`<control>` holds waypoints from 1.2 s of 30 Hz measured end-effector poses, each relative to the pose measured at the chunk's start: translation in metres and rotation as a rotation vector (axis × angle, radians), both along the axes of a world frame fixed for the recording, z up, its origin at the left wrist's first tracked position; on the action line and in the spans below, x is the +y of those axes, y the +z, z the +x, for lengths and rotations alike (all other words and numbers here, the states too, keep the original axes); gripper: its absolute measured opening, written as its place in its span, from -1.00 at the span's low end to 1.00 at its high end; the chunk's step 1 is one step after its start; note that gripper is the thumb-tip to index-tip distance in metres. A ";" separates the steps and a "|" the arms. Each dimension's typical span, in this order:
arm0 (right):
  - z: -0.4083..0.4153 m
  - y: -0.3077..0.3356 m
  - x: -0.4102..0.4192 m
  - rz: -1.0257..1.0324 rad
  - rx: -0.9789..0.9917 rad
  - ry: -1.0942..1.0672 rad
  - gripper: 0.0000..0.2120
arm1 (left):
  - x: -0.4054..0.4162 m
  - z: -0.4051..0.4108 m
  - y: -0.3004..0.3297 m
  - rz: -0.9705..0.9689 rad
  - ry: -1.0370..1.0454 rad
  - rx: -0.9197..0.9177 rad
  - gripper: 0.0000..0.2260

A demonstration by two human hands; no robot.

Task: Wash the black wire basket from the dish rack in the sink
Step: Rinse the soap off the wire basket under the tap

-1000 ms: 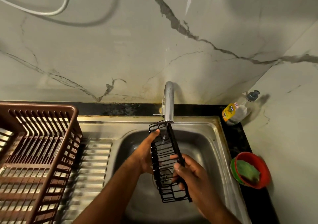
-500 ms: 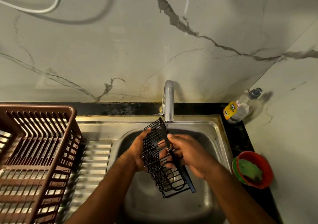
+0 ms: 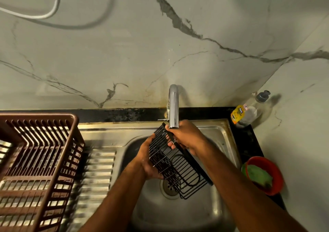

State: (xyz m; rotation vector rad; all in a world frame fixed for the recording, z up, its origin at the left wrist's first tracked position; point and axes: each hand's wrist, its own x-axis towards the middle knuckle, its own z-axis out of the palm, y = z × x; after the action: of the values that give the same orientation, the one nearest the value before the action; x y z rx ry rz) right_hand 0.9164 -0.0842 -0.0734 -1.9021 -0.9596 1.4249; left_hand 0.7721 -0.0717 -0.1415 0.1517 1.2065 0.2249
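Note:
The black wire basket [image 3: 179, 167] hangs tilted over the steel sink [image 3: 219, 133], its far end just under the chrome tap [image 3: 174, 107]. My left hand [image 3: 148, 160] cups the basket's left side from below, fingers curled round its wires. My right hand [image 3: 187, 136] grips the top far edge of the basket beside the tap's spout. The basket's lower end hangs above the drain [image 3: 170, 187]. The brown dish rack [image 3: 35, 160] stands on the draining board at the left.
A dish soap bottle [image 3: 247, 112] leans in the back right corner. A red bowl [image 3: 263, 174] holding a green scrubber sits on the black counter at the right. The ribbed draining board [image 3: 96, 174] lies between rack and basin. A marble wall rises behind.
My right hand has slid from the basket's near end up to its far end beside the tap. The basket has turned, showing more of its open side, and shifted slightly toward the tap.

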 end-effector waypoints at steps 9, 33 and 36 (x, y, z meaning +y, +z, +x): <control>0.019 0.029 -0.024 0.157 0.037 0.052 -0.88 | -0.002 0.012 0.025 -0.074 0.026 -0.124 -0.22; 0.034 0.008 -0.025 0.248 0.152 0.162 -0.88 | 0.005 0.009 0.033 1.212 -0.262 0.123 -0.68; 0.034 0.005 -0.016 0.208 0.088 0.203 -0.89 | 0.014 0.007 0.024 1.086 -0.135 0.024 -0.64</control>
State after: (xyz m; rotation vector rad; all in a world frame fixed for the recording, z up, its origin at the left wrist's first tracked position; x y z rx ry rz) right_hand 0.9499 -0.1002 -0.0684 -1.6153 -1.2359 1.4460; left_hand 0.7796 -0.0579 -0.1179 1.1746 0.9801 0.7447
